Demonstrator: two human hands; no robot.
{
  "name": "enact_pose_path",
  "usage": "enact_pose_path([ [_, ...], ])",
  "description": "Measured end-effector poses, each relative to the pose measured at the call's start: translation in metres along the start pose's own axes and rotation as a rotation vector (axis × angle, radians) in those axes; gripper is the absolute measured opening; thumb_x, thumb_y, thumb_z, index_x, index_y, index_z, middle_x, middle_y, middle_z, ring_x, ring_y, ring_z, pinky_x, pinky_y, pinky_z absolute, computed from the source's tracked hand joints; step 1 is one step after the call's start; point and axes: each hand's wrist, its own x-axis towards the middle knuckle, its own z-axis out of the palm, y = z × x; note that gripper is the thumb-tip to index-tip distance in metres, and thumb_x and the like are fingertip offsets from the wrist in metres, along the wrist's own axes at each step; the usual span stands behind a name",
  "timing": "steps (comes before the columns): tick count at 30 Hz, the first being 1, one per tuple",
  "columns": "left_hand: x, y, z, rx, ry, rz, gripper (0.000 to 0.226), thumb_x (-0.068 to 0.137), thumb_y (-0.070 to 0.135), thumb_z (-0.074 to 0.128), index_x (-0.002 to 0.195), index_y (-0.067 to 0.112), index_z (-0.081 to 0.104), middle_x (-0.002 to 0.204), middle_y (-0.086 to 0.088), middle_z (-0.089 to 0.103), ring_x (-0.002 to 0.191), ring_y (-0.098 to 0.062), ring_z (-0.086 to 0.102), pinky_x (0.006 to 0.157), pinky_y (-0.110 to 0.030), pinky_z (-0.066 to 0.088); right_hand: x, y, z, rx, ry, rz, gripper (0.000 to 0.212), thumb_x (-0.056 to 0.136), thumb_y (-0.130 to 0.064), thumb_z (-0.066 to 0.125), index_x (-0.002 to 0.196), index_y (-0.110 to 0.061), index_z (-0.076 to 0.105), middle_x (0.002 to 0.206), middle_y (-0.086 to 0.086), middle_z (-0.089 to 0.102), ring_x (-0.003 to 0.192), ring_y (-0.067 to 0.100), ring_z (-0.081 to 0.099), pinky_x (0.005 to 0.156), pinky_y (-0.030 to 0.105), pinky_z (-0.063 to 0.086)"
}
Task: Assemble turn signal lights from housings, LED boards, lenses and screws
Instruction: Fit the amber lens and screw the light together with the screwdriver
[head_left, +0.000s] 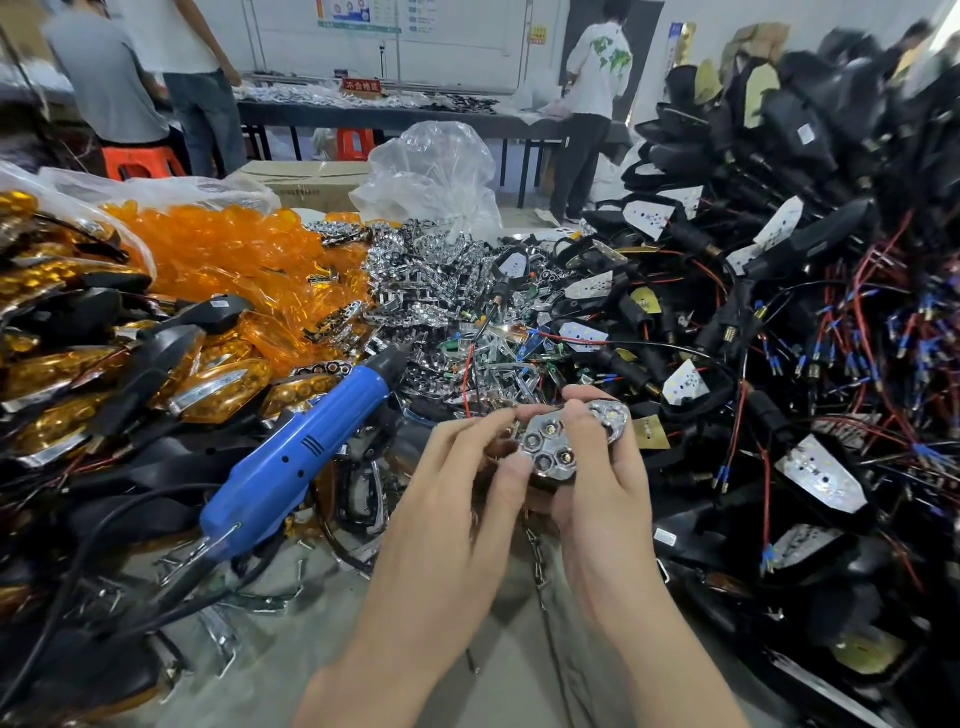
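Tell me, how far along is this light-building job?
Done: finished lights with amber lenses are stacked at the left. In hand: the left hand and right hand both hold a chrome reflector piece with LEDs showing, no lens on it yet. Left: it needs a lens from the orange heap and screws from the blue screwdriver, which lies unused. Many black housings wait at the right.

Red sign on the far table shows yellow Chinese characters, roughly "不合格区"; wall posters and housing stickers stay too blurred to read.
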Motion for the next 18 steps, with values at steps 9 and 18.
enact_pose_path([
  [9,-0.0007,0.0004,0.0012,-0.246,-0.078,-0.188,0.034,0.093,0.061,0.05,0.126,0.051,0.049,0.114,0.026,0.062,0.103,0.001,0.063,0.078,-0.016,0.046,-0.0016,-0.0004,0.0001,0.092,-0.041,0.084,0.013,0.088,-0.034,0.061,0.094,-0.032,0.071,0.088,0.007,0.075,0.085,0.028,0.072,0.073,0.039,0.061],
  [18,0.0031,0.0072,-0.0016,-0.381,-0.136,-0.215,0.029,0.093,0.045,0.056,0.122,0.043,0.058,0.11,0.017,0.064,0.104,-0.003,0.063,0.085,-0.013,0.047,-0.0046,-0.0042,0.0002,0.094,-0.066,0.114,0.016,0.099,-0.026,0.058,0.097,-0.031,0.073,0.088,0.006,0.075,0.074,0.024,0.073,0.063,0.033,0.06],
])
